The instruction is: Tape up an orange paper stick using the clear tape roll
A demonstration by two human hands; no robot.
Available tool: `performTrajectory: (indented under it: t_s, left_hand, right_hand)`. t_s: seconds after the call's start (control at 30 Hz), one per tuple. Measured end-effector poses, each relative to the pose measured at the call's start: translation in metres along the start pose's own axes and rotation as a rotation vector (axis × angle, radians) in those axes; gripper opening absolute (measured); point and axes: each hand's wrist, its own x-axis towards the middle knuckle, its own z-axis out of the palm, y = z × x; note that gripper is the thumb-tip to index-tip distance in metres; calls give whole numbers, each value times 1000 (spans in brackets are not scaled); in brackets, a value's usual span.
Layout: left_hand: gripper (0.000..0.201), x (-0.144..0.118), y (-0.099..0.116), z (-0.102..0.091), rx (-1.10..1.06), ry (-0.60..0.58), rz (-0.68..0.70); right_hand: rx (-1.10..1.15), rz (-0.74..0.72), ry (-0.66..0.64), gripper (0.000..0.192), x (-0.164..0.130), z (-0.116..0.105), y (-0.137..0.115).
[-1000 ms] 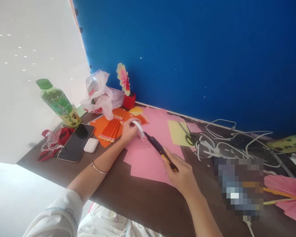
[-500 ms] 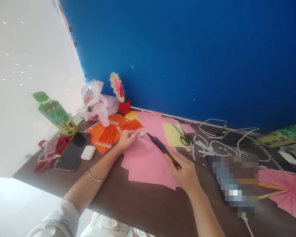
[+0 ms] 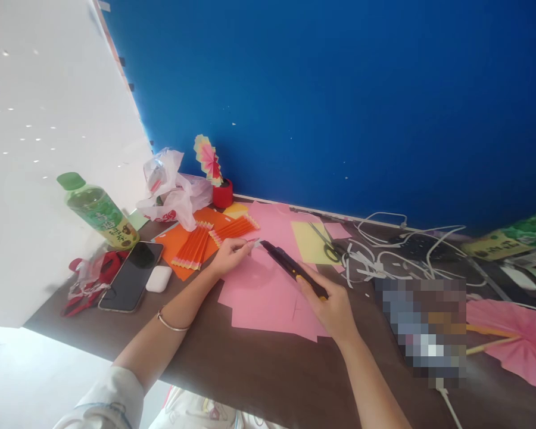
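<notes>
A black utility knife [image 3: 290,265] with yellow parts lies in my right hand [image 3: 333,307], fingers wrapped round its rear end. Its front end points up and left toward my left hand [image 3: 232,255]. My left thumb and forefinger are pinched close to that tip; a small pale piece shows there, too small to name. Both hands are over stacked pink paper sheets [image 3: 263,298], one bearing a few pencil lines. Pleated orange paper strips [image 3: 192,247] with pink and yellow edges rest just left of my left hand, on flat orange paper [image 3: 165,241].
Scissors [image 3: 328,247] lie on yellow paper [image 3: 300,235], beside paper scraps and white cables [image 3: 397,262]. To the left are a green-capped bottle [image 3: 100,208], a phone [image 3: 131,277] and a white case [image 3: 158,279]. A pink paper fan [image 3: 518,339] lies right; a blue wall [image 3: 339,107] bounds the back.
My right hand has turned the utility knife slightly, so more of its yellow side shows. Its tip has come a little nearer my left fingertips. The whole view has shifted slightly.
</notes>
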Motion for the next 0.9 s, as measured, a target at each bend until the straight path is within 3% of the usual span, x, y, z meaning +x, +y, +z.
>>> performTrajectory:
  t_s: [0.47,0.9]
  left_hand:
    - [41,0,0,1,-4,-19,22]
    - [44,1,-1,3,-22,35,-9]
  right_hand:
    - [12,2,-14,38,0,2,1]
    - [-49,-38,-72,39,-2,0,-11]
